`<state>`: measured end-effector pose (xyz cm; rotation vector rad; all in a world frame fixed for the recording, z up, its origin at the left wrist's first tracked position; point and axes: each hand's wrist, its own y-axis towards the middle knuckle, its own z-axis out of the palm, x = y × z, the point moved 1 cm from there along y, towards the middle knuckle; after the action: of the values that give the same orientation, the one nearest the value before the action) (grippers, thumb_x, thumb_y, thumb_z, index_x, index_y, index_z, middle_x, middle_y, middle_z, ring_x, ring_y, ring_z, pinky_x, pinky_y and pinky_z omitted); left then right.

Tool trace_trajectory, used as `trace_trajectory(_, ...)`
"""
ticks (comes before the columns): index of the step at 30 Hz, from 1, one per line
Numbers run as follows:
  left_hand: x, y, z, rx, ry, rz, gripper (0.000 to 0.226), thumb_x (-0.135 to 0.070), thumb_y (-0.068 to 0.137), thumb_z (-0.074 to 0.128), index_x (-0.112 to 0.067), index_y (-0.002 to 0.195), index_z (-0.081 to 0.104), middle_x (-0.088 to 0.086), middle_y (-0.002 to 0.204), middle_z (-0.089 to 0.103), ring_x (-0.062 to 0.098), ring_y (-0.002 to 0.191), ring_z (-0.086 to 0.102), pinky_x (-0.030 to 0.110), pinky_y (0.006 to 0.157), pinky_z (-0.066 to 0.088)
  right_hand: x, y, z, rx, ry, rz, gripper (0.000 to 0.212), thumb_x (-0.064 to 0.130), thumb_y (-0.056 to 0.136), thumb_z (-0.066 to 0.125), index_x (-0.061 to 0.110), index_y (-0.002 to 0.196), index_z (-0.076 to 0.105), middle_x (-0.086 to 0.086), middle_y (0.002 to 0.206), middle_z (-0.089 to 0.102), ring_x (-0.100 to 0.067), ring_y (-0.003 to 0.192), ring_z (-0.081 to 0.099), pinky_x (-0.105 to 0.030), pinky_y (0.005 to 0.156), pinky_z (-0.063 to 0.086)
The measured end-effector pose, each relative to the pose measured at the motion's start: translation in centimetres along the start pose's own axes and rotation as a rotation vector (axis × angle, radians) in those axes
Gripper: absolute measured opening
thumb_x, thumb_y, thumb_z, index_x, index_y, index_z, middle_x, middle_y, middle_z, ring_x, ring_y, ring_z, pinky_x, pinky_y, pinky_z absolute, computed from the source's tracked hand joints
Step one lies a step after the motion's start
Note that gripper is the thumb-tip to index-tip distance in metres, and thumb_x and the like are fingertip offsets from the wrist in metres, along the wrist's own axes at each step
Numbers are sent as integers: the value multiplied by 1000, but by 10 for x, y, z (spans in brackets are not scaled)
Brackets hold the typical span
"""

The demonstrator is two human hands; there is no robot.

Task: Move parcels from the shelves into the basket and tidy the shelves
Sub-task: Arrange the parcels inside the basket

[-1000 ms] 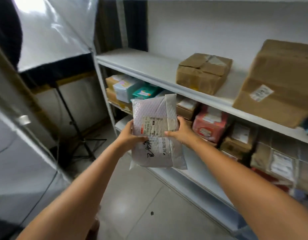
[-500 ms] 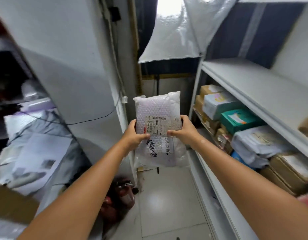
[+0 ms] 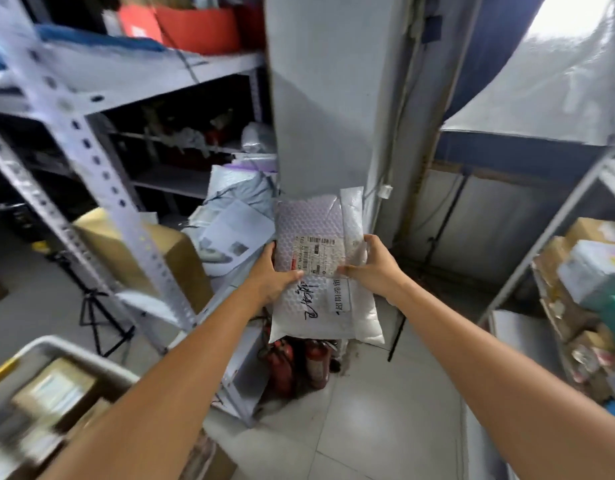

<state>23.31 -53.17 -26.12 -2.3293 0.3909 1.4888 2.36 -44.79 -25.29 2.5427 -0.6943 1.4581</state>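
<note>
I hold a white bubble-wrap parcel (image 3: 320, 271) upright in front of me, with a printed label and black handwriting on its face. My left hand (image 3: 271, 275) grips its left edge, thumb on the front. My right hand (image 3: 375, 268) grips its right edge, thumb pressed on the label. The grey basket (image 3: 67, 351) sits at the lower left and holds several cardboard parcels. The shelves I took it from show at the far right, where boxes (image 3: 590, 268) stand.
A perforated metal shelf post (image 3: 102, 188) slants across the left, with a cardboard box (image 3: 167, 258) and grey mail bags (image 3: 237, 216) behind it. A white pillar (image 3: 333, 98) stands ahead. Red fire extinguishers (image 3: 299, 362) rest on the tiled floor below the parcel.
My view has swung left, away from the parcel shelves toward the other rack and the basket. Both hands keep the same hold on the parcel.
</note>
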Motion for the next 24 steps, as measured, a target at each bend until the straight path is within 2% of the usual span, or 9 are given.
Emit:
trace_trajectory(4,23,-46,-32,-64,-85,-57,85,-18,83,78,-18,151,26,6,148,45,26,131,47,39,106,41,16,-24,44,65,-71,-42,95,31,78,83,20,151,24,-7,149,42,-28,129,49,-39,98,48)
trace_trajectory(6,37,-73,-47,-110,-103,-69,82,-17,85,75,-17,151,26,1,141,46,18,123,47,30,95,41,23,-41,68,103,-89,-67,93,28,79,82,19,151,24,-7,150,42,-29,129,49,-39,98,49)
trace_trajectory(8,52,-98,-62,-149,-126,-99,81,-14,86,74,-14,150,25,-3,130,47,12,114,44,26,91,38,29,-57,91,151,-87,-70,93,27,78,83,20,150,25,-6,145,46,-30,125,53,-42,98,51)
trace_trajectory(11,81,-131,-85,-197,-166,-168,85,-15,82,78,-18,149,26,-1,134,54,16,112,56,33,98,48,36,-80,127,230,-92,-98,91,27,74,84,21,146,28,-5,131,56,-28,112,61,-48,94,54)
trace_trajectory(12,89,-142,-94,-215,-166,-185,82,-15,83,77,-19,148,26,2,132,57,17,109,59,33,92,53,40,-87,139,259,-97,-114,88,25,75,83,19,146,30,0,127,56,-25,111,60,-46,95,53)
trace_trajectory(13,97,-154,-103,-236,-163,-195,78,-14,85,75,-18,147,27,0,129,57,15,104,60,26,81,55,44,-94,151,290,-93,-127,85,23,76,82,18,145,32,3,123,55,-22,112,58,-43,96,51)
trace_trajectory(15,112,-176,-121,-294,-160,-220,75,-14,87,73,-19,146,28,-6,122,55,12,100,58,19,68,51,53,-108,176,341,-99,-166,79,23,77,81,17,140,35,6,117,56,-19,112,58,-39,97,50)
trace_trajectory(19,144,-213,-161,-411,-217,-288,78,-16,84,77,-25,144,29,-3,119,61,17,107,61,35,82,55,77,-128,232,429,-102,-219,78,24,74,82,20,138,37,7,115,61,-17,109,60,-41,99,50)
trace_trajectory(24,176,-241,-211,-537,-248,-334,71,-13,85,75,-23,140,32,1,128,60,16,108,60,25,75,51,108,-131,304,590,-74,-298,76,15,76,83,17,137,38,8,111,59,-16,110,61,-37,98,50)
